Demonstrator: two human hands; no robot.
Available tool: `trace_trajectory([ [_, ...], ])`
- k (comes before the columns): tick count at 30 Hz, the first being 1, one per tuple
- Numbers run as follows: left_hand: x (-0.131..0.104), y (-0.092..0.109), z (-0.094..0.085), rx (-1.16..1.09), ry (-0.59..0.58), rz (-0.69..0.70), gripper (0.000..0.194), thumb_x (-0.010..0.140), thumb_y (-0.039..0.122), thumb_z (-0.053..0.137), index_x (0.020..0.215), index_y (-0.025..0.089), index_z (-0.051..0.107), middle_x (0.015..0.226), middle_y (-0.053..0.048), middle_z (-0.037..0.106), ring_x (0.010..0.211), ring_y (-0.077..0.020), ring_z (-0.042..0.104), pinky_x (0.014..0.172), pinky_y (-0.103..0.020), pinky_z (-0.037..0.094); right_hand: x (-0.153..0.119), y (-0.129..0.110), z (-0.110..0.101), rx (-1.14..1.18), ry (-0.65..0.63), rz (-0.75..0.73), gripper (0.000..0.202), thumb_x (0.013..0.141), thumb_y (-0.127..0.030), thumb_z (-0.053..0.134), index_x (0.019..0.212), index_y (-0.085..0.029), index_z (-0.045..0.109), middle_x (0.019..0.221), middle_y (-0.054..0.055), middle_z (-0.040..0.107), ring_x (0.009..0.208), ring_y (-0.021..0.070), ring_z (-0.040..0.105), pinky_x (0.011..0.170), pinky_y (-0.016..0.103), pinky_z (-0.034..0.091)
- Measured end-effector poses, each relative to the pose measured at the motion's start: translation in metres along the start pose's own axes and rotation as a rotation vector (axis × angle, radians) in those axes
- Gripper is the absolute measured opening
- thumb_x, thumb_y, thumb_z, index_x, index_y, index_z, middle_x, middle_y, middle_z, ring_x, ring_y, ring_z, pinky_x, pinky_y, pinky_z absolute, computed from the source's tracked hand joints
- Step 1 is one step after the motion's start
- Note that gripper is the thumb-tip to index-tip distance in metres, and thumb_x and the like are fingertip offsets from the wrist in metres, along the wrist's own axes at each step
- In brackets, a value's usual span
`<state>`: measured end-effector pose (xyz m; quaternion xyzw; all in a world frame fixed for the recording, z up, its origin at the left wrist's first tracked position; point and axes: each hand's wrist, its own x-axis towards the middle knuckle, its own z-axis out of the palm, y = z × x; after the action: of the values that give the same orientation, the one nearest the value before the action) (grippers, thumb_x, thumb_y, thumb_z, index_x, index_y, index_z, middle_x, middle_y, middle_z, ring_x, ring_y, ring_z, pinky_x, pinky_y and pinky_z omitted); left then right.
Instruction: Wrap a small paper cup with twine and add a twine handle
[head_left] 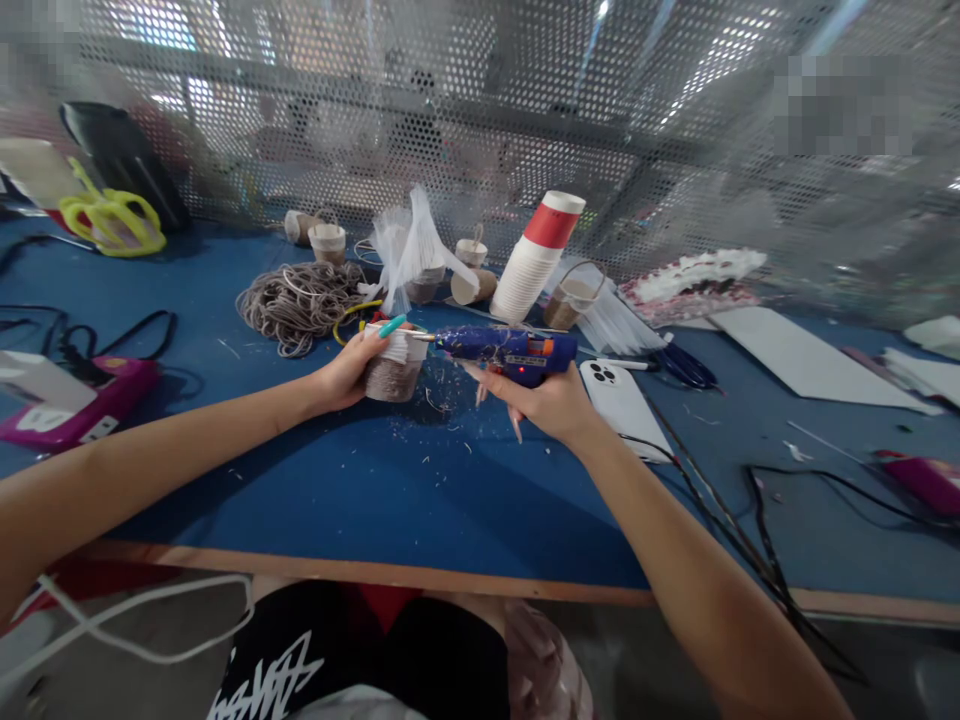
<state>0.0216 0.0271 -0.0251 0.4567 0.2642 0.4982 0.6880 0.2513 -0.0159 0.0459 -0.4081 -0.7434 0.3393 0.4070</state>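
My left hand [351, 370] is closed around a small paper cup [393, 378]. Grey-brown cord wraps the cup's lower part, and its upper band is white. In my right hand [551, 402] is a blue hot glue gun [499, 345] with a red light lit on its side. The gun points left, and its metal nozzle is at the white band of the cup, near my left thumb; whether it touches cannot be told. A tangled pile of grey-brown cord [304, 300] lies just beyond my left hand.
Behind my hands stand a leaning stack of paper cups [525, 270], a cord-wrapped cup with a handle [574, 300] and white mesh strips [420, 240]. A white phone [626, 408] lies by my right wrist. Yellow scissors [112, 222] and a purple power strip [112, 395] are at left.
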Motion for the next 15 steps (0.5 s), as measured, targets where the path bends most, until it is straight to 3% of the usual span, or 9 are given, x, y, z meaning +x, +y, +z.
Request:
trace_trajectory([
  [7, -0.0011, 0.002, 0.0023, 0.005, -0.015, -0.015, 0.054, 0.064, 0.052, 0.071, 0.105, 0.018, 0.061, 0.086, -0.004, 0.067, 0.077, -0.0169, 0.064, 0.078, -0.033, 0.05, 0.0003, 0.0044, 0.0003, -0.028, 0.009, 0.005, 0.019, 0.074, -0.027, 0.063, 0.058, -0.02, 0.056, 0.048, -0.003, 0.054, 0.036, 0.0095, 0.045, 0.033, 0.026, 0.039],
  [15, 0.0003, 0.0007, 0.0026, -0.025, -0.033, -0.008, 0.051, 0.065, 0.052, 0.071, 0.102, 0.018, 0.06, 0.082, -0.004, 0.068, 0.071, -0.0172, 0.065, 0.067, -0.03, 0.052, 0.0009, 0.0015, -0.0007, -0.054, 0.008, 0.033, 0.022, 0.073, -0.023, 0.059, 0.053, -0.02, 0.05, 0.046, -0.002, 0.052, 0.037, 0.0101, 0.048, 0.038, 0.026, 0.04],
])
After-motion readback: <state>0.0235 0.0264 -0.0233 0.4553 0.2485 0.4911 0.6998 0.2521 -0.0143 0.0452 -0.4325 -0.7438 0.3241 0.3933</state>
